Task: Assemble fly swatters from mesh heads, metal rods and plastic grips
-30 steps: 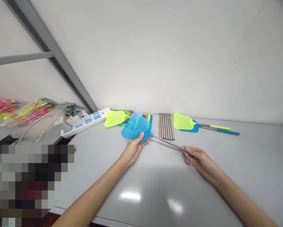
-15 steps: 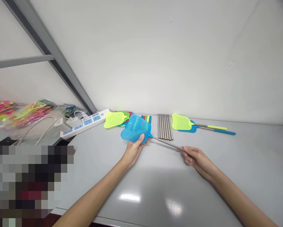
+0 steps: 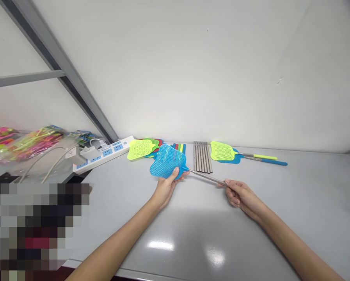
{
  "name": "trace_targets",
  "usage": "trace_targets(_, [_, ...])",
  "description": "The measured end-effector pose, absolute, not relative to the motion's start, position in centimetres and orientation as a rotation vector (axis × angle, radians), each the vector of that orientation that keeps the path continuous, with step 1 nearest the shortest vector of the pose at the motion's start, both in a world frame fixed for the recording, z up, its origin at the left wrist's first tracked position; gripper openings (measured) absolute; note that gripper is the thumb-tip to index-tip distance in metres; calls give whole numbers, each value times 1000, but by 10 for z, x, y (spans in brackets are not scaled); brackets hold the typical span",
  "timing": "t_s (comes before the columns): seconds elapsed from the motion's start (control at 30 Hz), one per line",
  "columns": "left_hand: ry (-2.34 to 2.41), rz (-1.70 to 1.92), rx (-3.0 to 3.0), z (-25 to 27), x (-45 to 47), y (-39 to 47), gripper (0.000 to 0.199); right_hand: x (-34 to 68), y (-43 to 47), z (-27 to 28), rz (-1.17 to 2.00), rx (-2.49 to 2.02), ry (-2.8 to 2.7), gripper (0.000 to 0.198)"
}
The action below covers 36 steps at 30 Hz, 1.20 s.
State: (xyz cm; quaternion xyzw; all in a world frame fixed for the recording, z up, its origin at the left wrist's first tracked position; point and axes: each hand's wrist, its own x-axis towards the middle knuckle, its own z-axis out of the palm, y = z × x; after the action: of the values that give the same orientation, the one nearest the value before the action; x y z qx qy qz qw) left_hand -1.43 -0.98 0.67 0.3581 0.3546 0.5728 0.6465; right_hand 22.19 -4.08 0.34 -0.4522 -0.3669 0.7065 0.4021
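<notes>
My left hand (image 3: pixel 168 186) grips a blue fly swatter head (image 3: pixel 167 160) near its neck, thumb on top. From the neck a thin metal rod (image 3: pixel 206 177) slants down to the right, and the fingers of my right hand (image 3: pixel 238 195) pinch its far end. Behind them lies a row of several metal tubes (image 3: pixel 202 157). To its left are loose swatter heads, a yellow one (image 3: pixel 140 149) on top, and several coloured handles (image 3: pixel 180 147) partly hidden by the blue head. On the right, a yellow swatter (image 3: pixel 222 151) rests over a blue swatter (image 3: pixel 272 161), both with handles.
A white power strip (image 3: pixel 104 156) with plugs and cables lies at the left on the grey table (image 3: pixel 192 234). Beyond it are plastic bags (image 3: pixel 40 144) of colourful items. A grey metal frame post (image 3: pixel 66 78) rises at the left, and a white wall stands behind.
The view has shifted slightly. My hands keep hold of the blue swatter head and rod; the fingers of my right hand have shifted a little along the rod's end.
</notes>
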Motion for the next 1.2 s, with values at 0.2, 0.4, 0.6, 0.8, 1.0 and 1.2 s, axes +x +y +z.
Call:
trace_targets(0.2, [823, 1306, 856, 5, -13, -10, 20, 220, -41, 5, 1804, -1127, -934, 31])
trace_targets(0.4, [814, 1333, 818, 4, -12, -8, 18, 217, -38, 6, 1816, -1074, -984, 25])
trace_targets(0.6, [858, 1367, 803, 4, -11, -6, 17, 216, -38, 7, 1791, -1140, -1073, 23])
trace_targets(0.8, [881, 1251, 934, 3, -11, -9, 24, 215, -37, 2, 1728, -1216, -1113, 27])
trace_targets(1.0, [848, 1222, 970, 3, -7, -15, 24, 218, -37, 1, 1751, -1220, -1073, 30])
trace_targets(1.2, [827, 1191, 904, 7, -5, -19, 26, 220, -37, -1, 1777, -1216, -1036, 28])
